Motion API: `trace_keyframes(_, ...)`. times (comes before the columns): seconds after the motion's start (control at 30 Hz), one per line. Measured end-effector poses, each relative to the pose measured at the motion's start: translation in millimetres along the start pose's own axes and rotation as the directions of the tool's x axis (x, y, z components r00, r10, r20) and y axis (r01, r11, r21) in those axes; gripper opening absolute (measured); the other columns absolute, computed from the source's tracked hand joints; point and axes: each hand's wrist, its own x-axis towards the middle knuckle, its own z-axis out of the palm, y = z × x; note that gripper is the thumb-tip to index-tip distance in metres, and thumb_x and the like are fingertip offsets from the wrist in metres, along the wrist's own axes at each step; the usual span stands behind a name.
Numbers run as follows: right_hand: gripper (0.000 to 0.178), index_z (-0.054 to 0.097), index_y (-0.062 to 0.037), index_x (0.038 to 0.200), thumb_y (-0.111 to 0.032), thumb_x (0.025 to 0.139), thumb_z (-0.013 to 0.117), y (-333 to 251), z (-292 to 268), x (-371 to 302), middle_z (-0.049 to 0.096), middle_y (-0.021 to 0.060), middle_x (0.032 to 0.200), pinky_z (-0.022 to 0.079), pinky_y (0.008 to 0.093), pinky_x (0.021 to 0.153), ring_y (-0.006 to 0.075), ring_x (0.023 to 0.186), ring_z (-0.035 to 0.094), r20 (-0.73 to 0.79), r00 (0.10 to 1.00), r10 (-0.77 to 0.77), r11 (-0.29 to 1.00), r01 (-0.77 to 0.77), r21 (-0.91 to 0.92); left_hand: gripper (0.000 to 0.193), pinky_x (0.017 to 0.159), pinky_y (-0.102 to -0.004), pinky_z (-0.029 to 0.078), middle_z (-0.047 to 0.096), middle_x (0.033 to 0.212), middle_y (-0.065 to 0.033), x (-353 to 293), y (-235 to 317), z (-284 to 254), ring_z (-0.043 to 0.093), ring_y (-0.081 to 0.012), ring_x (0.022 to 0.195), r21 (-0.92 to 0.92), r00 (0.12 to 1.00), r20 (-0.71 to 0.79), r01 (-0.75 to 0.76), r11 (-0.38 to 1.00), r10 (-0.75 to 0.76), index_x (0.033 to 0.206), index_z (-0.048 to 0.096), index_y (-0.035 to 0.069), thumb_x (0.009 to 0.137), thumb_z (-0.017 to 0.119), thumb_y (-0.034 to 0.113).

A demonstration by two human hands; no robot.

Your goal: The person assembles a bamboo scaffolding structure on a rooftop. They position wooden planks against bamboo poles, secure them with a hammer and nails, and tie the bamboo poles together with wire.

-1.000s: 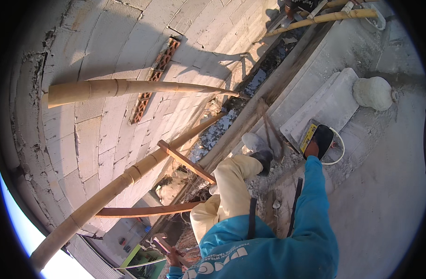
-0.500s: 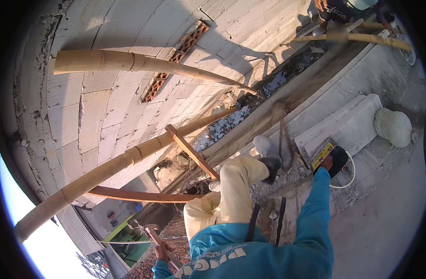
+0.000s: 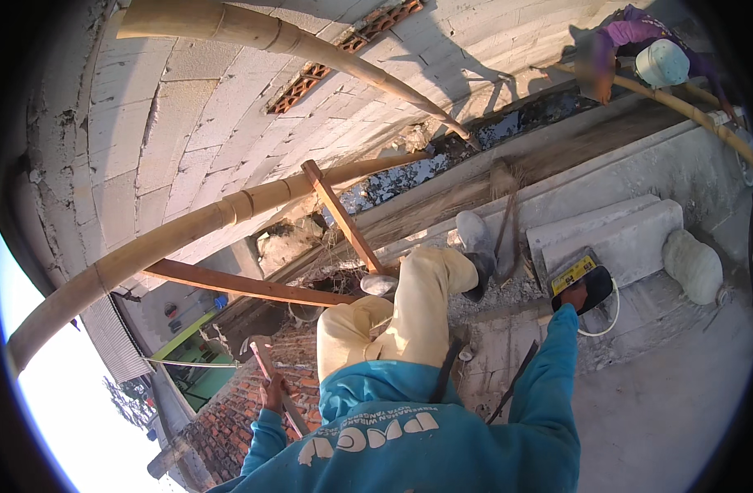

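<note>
My left hand [image 3: 271, 393] is closed round a narrow wooden batten [image 3: 288, 411] at lower left, beside a brick surface. My right arm reaches forward, and my right hand [image 3: 572, 296] grips a dark, box-like object [image 3: 594, 289] with a yellow label and a looped white cord. Its exact kind is unclear. It is beside a pale concrete block [image 3: 610, 234]. Between my hands are my legs in beige trousers. A reddish wooden bar [image 3: 245, 285] and a slanted wooden piece [image 3: 344, 218] meet near my left knee.
Two bamboo poles [image 3: 229, 209] [image 3: 311, 49] lean along a block wall [image 3: 188, 107]. A water-filled trench [image 3: 475, 135] runs below it. At upper right another person [image 3: 639, 33] bends over a bamboo pole [image 3: 672, 103] near a white bucket [image 3: 662, 63]. A filled pale sack [image 3: 693, 267] lies at right.
The view has shifted, so the wall and poles sit higher in the picture. The other person has bent forward, and the white bucket shows more fully. Both my hands keep their holds.
</note>
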Motion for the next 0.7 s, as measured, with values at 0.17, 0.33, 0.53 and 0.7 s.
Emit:
trace_keyframes(0.17,0.04,0.066,-0.001,0.105,-0.034,0.09,0.048,-6.2,-64.8,-31.3,0.067,0.0235,0.105,0.048,0.0523,0.084,0.0441,0.097,0.062,-0.066,0.993,0.095,0.989,-0.102,-0.11,0.023,0.039,-0.0287,0.041,0.051,0.059,-0.0009,2.3,2.8,2.1,0.049,-0.0115,0.044,0.062,0.999,0.002,0.048,0.997,-0.048,0.076,0.054,0.007,0.086,0.066,0.024)
trace_keyframes(0.33,0.044,0.067,-0.0002,0.1,-0.036,0.091,0.044,-35.1,-127.1,-84.4,0.067,0.0243,0.097,0.047,0.0533,0.08,0.0455,0.089,0.063,-0.268,0.953,0.144,0.99,-0.135,0.05,0.026,0.041,-0.0256,0.038,0.052,0.06,0.0013,-2.8,4.2,19.2,0.047,-0.0086,0.045,0.095,0.999,0.022,-0.041,0.995,0.039,0.095,0.061,0.001,0.082,0.072,0.021)
trace_keyframes(0.53,0.032,0.061,0.0022,0.085,-0.026,0.091,0.047,-191.9,-162.6,-169.5,0.062,0.0242,0.082,0.043,0.0509,0.07,0.0437,0.074,0.057,0.079,0.827,-0.556,0.826,0.54,0.165,0.06,0.047,-0.0277,0.045,0.058,0.089,-0.0071,-29.8,24.3,70.4,0.052,-0.0108,0.057,-0.227,0.955,0.118,-0.24,0.944,0.272,0.136,0.039,0.013,0.084,0.067,0.008)
trace_keyframes(0.7,0.027,0.062,-0.0004,0.086,-0.025,0.089,0.052,-339.4,-168.2,-265.0,0.063,0.0237,0.084,0.046,0.0497,0.072,0.0432,0.081,0.06,0.528,0.284,-0.8,0.402,0.907,0.122,0.045,0.064,-0.0305,0.048,0.056,0.102,-0.0101,-36.6,36.2,102.0,0.055,-0.0152,0.072,-0.197,0.895,0.317,-0.26,0.945,0.313,0.133,0.048,0.018,0.09,0.063,0.015)
